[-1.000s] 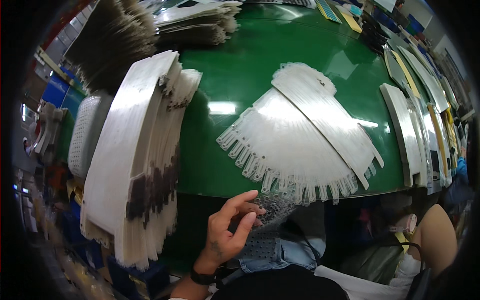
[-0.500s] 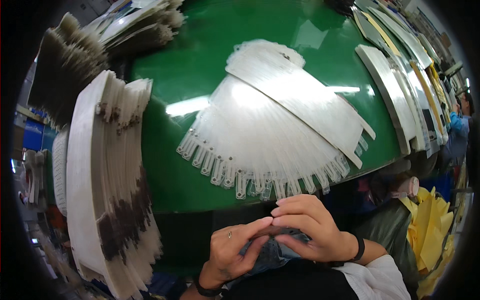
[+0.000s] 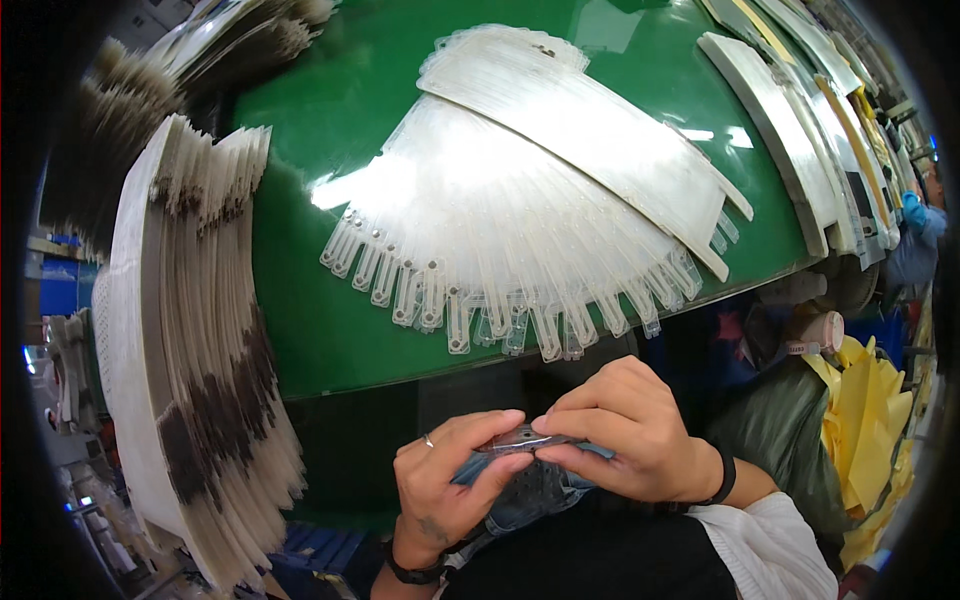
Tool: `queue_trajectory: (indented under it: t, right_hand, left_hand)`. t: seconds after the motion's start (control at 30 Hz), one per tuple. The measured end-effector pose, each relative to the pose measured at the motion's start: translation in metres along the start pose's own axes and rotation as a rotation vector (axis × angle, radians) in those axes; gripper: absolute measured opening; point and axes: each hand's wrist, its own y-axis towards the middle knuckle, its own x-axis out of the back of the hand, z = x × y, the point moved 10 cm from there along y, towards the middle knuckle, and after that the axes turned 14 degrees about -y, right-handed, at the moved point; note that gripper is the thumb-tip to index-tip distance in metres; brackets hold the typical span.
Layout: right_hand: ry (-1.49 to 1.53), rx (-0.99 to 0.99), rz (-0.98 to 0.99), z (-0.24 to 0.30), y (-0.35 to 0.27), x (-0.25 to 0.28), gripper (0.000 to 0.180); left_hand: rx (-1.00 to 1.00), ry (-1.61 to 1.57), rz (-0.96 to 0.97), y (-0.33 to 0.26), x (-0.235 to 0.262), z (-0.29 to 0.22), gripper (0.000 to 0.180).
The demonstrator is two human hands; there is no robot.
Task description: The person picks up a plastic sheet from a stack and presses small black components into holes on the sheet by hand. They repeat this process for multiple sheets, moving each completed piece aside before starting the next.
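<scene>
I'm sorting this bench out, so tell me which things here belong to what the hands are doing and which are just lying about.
In hand:
- left hand
- right hand
- small clear strip pinched between both hands
- fanned clear strips on the green table

Lying about:
- tall white stack
- white stacks at the right rim
- yellow bag

A yellow plastic bag (image 3: 868,420) hangs at the right, below the edge of the green table (image 3: 330,330); it is thin and crinkled, with soft folds; just left of it sits a dark green bag (image 3: 775,425), dull and rumpled; a small blue box (image 3: 60,285) shows at the far left, partly hidden behind the tall stack of white sheets (image 3: 185,350); no labels, signs or screens can be made out.
</scene>
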Motion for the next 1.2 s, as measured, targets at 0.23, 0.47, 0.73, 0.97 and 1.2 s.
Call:
queue_trajectory:
  t: [0.23,0.47,0.73,0.97,1.2]
  right_hand:
    - [0.185,-0.094,0.12,-0.008,-0.005,-0.013,0.013]
    - [0.197,-0.13,0.145,-0.01,0.001,-0.008,0.021]
    - [0.084,-0.005,0.085,0.002,0.019,0.006,0.024]
    - [0.066,-0.123,0.124,-0.005,0.027,0.003,0.018]
    - [0.132,-0.098,0.163,-0.011,0.031,0.001,0.019]
  left_hand:
    - [-0.046,0.001,0.019,-0.002,-0.005,-0.003,0.012]
    - [-0.069,0.041,0.077,0.008,-0.006,-0.009,0.018]
    - [-0.081,0.13,0.058,0.012,0.004,-0.011,0.027]
    - [-0.107,0.126,0.095,0.021,0.004,-0.01,0.027]
    - [0.012,0.101,0.175,0.03,0.002,-0.006,0.021]
